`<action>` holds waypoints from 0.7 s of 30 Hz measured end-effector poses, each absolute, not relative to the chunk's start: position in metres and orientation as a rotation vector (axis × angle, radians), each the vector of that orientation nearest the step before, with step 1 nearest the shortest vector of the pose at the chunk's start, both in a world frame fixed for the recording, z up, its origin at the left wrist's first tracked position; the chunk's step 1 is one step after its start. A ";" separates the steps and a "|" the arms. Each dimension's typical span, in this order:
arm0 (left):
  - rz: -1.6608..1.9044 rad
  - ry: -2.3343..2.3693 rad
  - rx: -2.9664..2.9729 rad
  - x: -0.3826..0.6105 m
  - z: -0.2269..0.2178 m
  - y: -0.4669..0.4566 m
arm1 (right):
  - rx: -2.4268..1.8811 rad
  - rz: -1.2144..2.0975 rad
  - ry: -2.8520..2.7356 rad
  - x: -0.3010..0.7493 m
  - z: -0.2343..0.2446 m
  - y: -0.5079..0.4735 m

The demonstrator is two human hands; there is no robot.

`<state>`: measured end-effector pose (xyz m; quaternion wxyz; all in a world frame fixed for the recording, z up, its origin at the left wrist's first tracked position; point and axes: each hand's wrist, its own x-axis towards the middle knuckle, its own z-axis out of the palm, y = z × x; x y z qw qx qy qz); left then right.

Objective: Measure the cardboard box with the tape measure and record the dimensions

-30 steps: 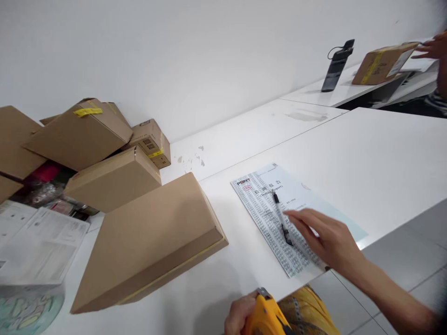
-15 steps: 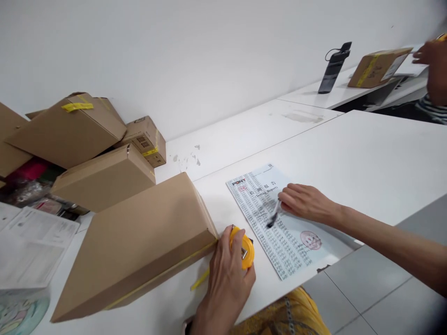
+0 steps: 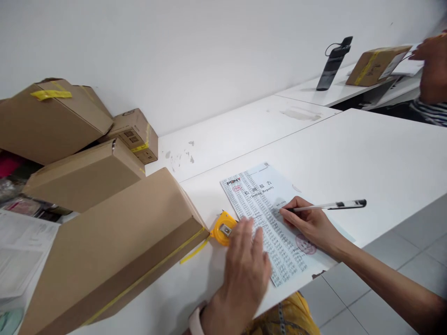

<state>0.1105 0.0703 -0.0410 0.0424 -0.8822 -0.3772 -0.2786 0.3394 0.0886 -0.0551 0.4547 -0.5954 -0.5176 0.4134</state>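
My right hand is closed on a pen, its tip down near the middle of a printed testing report that lies on the white table. The report bears dense rows of small handwriting and a round red stamp. My left hand is open, fingers stretched out, over the report's left edge. Just beyond its fingertips rests a yellow tape measure, a short strip of its tape showing. The tape measure sits by the corner of a large closed cardboard box.
Several more cardboard boxes are piled at the left, near printed sheets. A dark water bottle and a taped box stand at the back right. Another person's hand is there. The table's front edge drops to a tiled floor.
My left hand has let go of the tape measure and moved right onto the report. In my right hand the pen has turned, its tip now on the paper and its capped end pointing right.
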 end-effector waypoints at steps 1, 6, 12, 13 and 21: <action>-0.822 -1.091 -2.764 0.120 -0.041 0.064 | -1.500 0.985 -1.296 0.339 -0.055 0.089; -0.552 -1.005 -2.862 0.156 -0.053 0.049 | -1.514 0.897 -1.376 0.337 -0.050 0.090; -0.424 -0.995 -2.847 0.157 -0.059 0.055 | -1.517 0.908 -1.363 0.340 -0.059 0.091; -0.414 -0.980 -2.835 0.157 -0.058 0.055 | -1.526 0.896 -1.387 0.341 -0.062 0.091; -0.358 -0.930 -2.791 0.160 -0.053 0.055 | -1.569 0.870 -1.469 0.342 -0.062 0.089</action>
